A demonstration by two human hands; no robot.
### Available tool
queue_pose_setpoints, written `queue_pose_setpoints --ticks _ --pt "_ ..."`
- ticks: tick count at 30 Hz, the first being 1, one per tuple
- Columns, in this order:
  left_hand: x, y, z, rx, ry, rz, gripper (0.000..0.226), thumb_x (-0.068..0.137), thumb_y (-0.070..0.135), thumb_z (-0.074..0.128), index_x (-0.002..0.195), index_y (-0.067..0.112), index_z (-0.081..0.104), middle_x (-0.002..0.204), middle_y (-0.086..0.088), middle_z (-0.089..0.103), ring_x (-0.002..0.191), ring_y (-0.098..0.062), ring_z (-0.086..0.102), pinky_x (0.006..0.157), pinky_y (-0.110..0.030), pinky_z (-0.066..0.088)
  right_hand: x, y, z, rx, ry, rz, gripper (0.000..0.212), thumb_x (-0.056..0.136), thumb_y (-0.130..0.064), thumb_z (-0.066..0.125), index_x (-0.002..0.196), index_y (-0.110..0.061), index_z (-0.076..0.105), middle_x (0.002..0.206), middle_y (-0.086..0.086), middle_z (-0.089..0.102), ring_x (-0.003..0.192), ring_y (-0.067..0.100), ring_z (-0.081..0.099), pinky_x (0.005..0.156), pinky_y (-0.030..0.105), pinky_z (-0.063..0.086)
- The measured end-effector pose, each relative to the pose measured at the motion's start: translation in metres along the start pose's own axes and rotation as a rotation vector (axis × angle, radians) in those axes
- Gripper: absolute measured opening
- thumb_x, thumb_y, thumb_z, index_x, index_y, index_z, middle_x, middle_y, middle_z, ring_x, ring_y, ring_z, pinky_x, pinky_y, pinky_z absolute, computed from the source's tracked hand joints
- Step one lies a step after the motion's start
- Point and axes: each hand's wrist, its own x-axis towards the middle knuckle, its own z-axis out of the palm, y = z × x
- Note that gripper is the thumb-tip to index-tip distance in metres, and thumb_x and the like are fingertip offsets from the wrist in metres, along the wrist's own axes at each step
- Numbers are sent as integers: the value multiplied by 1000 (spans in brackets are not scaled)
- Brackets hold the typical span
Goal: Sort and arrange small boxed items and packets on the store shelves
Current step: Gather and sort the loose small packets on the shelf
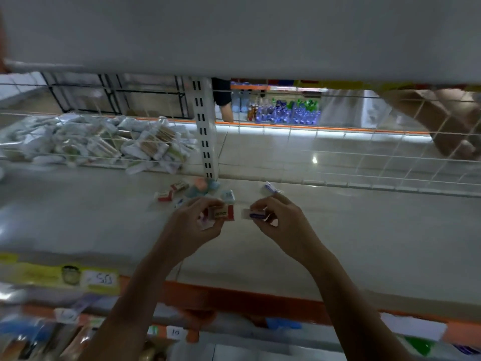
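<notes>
Both our forearms reach over the shelf. Our left hand pinches a red-and-white box; our right hand pinches a blue-and-white box. Just beyond the fingertips lie loose boxes; we should group matching colours, edges squared.

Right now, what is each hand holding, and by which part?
The left hand pinches a red and white small box at its left end. The right hand pinches a white and purple small box at its right end.
</notes>
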Motion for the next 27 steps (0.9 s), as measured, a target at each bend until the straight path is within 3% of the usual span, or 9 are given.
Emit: queue_pose_setpoints --ticks 3,5,10,14,16,19,22,27 --pt "-4 -6 -19 66 -37 9 42 70 44 58 102 19 67 91 15 56 79 7 49 67 0 36 3 -11 8 -2 13 -23 21 81 -10 70 102 -13 66 100 -2 60 79 8 60 75 17 51" --pt "-33 -25 -69 120 22 -54 39 71 47 55 100 23 65 88 20 51 80 12 47 67 0 34 17 -48 45 54 -75 -94 21 81 -10 71 101 -14 67 97 -4 59 78 7 60 73 14 49" --pt "-66 -51 -127 192 -36 -120 31 75 53 51 101 37 55 90 21 50 84 8 47 69 -4 35 30 -97 83 45 -88 -166 22 79 -11 72 100 -12 67 92 -6 56 74 4 55 74 12 46" --pt "-117 -84 -199 258 59 -189 38 72 47 53 97 21 66 88 9 60 80 0 51 67 -1 35 42 -165 139 100 -137 -233 19 79 -8 71 97 -12 67 89 -4 58 70 0 53 72 5 42" --pt "-142 -95 -237 264 92 -198 38 71 42 56 95 15 68 86 5 61 79 1 50 67 2 34 49 -196 169 152 -148 -263 18 78 -8 72 95 -12 67 88 -3 59 72 5 55 70 8 44" --pt "-175 -116 -290 229 124 -240 41 69 43 56 98 15 68 86 9 60 79 9 50 67 0 34 58 -242 216 216 -189 -275 18 78 -8 73 95 -12 67 89 -5 56 79 -3 55 69 7 43" --pt "-202 -147 -336 250 147 -267 37 69 44 56 98 22 67 87 22 55 79 18 47 66 0 33 66 -279 260 250 -201 -302 19 76 -5 74 93 -11 68 88 -2 58 75 -6 55 68 4 41" --pt "-234 -191 -394 264 213 -353 30 73 37 65 97 49 54 93 32 58 81 8 52 68 -4 36 82 -325 321 245 -263 -309 19 78 -9 74 95 -13 67 89 -4 56 76 -7 55 69 1 38"
